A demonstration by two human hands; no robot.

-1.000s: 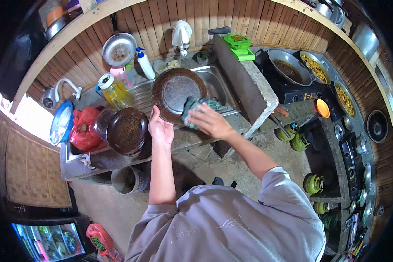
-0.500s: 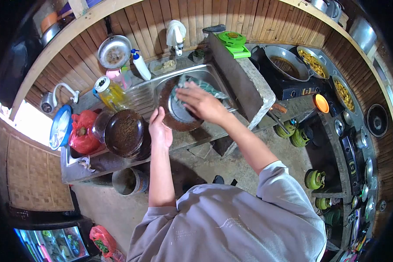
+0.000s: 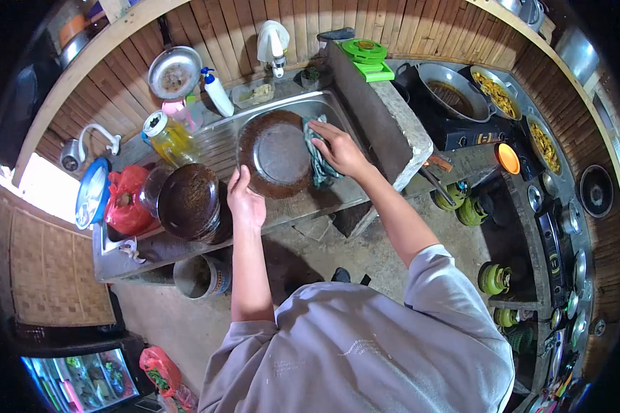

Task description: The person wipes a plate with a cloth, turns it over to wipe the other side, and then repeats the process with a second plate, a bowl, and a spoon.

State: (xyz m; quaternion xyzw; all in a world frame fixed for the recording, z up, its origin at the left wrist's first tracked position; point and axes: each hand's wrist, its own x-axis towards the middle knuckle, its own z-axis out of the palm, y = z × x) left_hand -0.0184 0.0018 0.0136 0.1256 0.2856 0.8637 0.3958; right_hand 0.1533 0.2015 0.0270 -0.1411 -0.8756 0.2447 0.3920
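Over the sink is a round plate with a wide speckled brown rim and a smooth grey centre. My left hand grips its lower left edge, thumb on the rim and the other fingers partly hidden. At the plate's right edge, my right hand presses a crumpled dark green patterned cloth against the rim. Left of the plate, a stack of similar brown plates stands on the counter.
A faucet and a white pump bottle stand behind the sink. A rough concrete divider rises on the right, with a wok beyond it. Left are a jar of yellow liquid and a red plastic bag.
My right hand and the cloth have moved from the plate's upper middle to its right edge, uncovering the grey centre. My left hand still holds the plate, which has shifted slightly up and left.
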